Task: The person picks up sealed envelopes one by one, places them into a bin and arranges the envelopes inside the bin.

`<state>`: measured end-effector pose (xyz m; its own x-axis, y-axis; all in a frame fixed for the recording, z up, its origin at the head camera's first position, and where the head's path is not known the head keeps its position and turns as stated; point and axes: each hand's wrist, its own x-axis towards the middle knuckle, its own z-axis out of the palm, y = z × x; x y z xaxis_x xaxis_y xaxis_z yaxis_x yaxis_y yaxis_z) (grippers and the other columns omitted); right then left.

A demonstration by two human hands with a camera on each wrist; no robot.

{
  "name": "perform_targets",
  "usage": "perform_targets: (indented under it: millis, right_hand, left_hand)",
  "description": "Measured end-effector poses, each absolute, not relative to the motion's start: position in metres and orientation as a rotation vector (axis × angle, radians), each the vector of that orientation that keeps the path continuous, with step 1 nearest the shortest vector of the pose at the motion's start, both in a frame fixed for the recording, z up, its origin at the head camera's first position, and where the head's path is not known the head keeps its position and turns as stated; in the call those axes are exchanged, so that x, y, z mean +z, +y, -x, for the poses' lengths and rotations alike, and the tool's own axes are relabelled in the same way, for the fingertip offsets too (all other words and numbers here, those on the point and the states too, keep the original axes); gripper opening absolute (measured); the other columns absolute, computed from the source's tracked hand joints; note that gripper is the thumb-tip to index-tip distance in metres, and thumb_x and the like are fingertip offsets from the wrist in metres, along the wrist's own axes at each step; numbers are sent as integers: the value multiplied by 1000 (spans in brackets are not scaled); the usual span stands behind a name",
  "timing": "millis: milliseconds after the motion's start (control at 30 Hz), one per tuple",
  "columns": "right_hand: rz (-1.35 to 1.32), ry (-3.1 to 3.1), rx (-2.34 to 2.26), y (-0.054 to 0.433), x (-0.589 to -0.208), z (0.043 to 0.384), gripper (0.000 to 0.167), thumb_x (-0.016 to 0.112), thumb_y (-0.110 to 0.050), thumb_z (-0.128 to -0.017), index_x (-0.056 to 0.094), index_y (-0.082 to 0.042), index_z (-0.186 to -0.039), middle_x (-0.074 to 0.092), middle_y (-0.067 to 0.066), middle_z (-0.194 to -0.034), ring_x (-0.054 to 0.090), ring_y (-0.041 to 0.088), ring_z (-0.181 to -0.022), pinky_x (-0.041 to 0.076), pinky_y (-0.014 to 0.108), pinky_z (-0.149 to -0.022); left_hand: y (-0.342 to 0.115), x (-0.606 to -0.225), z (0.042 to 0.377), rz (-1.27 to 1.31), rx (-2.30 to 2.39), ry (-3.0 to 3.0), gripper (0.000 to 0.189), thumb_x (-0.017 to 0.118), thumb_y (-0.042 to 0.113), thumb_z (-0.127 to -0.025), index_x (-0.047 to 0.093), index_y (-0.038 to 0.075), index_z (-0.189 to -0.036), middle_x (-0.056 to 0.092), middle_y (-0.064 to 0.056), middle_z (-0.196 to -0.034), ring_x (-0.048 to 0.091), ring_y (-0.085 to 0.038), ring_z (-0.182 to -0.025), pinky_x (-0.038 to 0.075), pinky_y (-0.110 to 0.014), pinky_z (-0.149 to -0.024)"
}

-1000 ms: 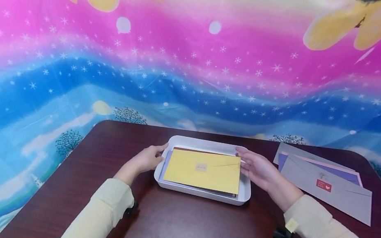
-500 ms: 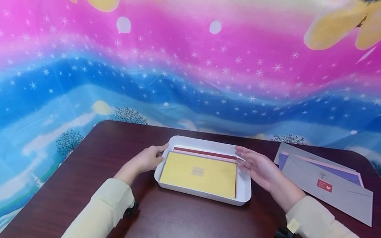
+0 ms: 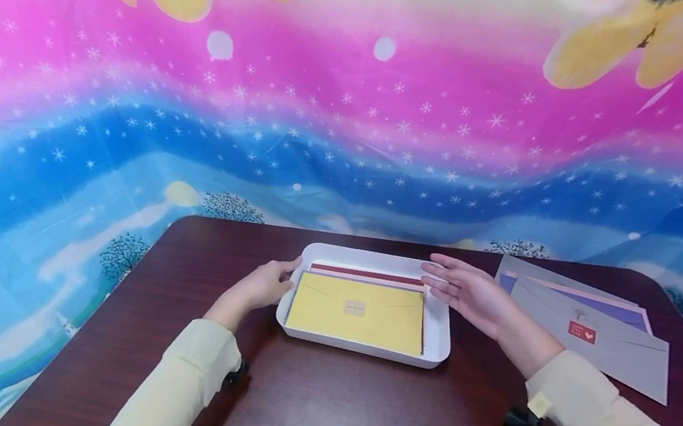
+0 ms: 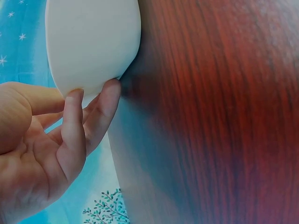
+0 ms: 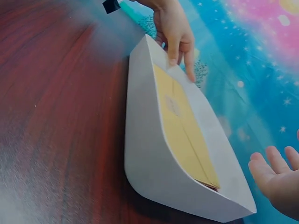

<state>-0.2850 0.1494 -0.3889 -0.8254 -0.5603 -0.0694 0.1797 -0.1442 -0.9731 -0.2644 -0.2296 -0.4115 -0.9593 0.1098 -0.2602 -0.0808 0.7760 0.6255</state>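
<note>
A white tray [image 3: 440,333] stands on the dark table, its corner and side wall [image 4: 93,42] filling the top of the left wrist view. Lying flat inside is a yellow envelope [image 3: 325,315] with a small pale sticker; a dark red edge [image 3: 365,273] shows behind it. My left hand [image 3: 263,284] holds the tray's left end, thumb and fingers at the rim. My right hand [image 3: 478,300] hovers by the tray's far right corner, fingers extended and holding nothing. In the right wrist view, its fingers [image 5: 278,165] are apart from the tray.
To the right, a fanned pile holds a grey envelope [image 3: 621,354] with a red heart label, a purple one [image 3: 617,315] and another grey one [image 3: 562,279] at the back. A patterned cloth [image 3: 357,111] hangs behind the dark wood table [image 3: 342,422].
The yellow envelope has come down into the tray, shifting toward its front left. My right hand has drawn slightly away to the right, its fingers spreading. The left hand stays put.
</note>
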Motion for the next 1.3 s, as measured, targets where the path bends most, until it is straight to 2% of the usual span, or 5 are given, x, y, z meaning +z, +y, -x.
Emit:
perform_targets:
  millis: [233, 433, 633, 1033, 1300]
  right_hand:
    - [497, 1696, -2033, 161, -376, 285, 58, 40, -9, -111, 15, 15, -157, 65, -10, -125, 64, 8, -116, 47, 26, -102]
    - [525, 1819, -2096, 174, -372, 283, 29, 49, -10, -109, 56, -11, -137, 68, -8, -122, 64, 9, -114, 50, 25, -98]
    - [545, 1891, -2139, 188, -367, 280, 25, 49, -8, -108, 60, -21, -127, 67, -6, -121, 64, 9, -112, 51, 23, -94]
    - [632, 2438, -1914, 224, -362, 277, 29, 53, -8, -107, 60, -21, -132, 69, -16, -113, 65, -1, -104, 51, 15, -86]
    - [658, 2792, -1614, 248, -360, 275, 32, 57, -7, -105, 60, -4, -137, 65, -25, -109, 62, -8, -99, 50, 12, -81]
  left_hand:
    - [-230, -411, 264, -29, 958, 2689, 60, 53, 11, -107, 29, 12, -162, 58, -24, -137, 38, -16, -59, 40, -28, -59]
    - [-230, -411, 264, -32, 947, 2704, 60, 53, 11, -107, 29, 12, -162, 59, -24, -136, 41, -17, -62, 40, -28, -59]
    - [-232, -412, 266, -45, 944, 2696, 60, 52, 11, -107, 29, 12, -162, 62, -22, -127, 37, -15, -57, 39, -28, -58]
    - [-230, -411, 264, -35, 962, 2684, 61, 54, 10, -107, 29, 12, -162, 60, -22, -132, 48, -17, -68, 45, -28, -66]
    - [-229, -412, 265, -20, 959, 2685, 60, 53, 11, -107, 29, 13, -162, 59, -22, -136, 56, -20, -82, 47, -29, -70]
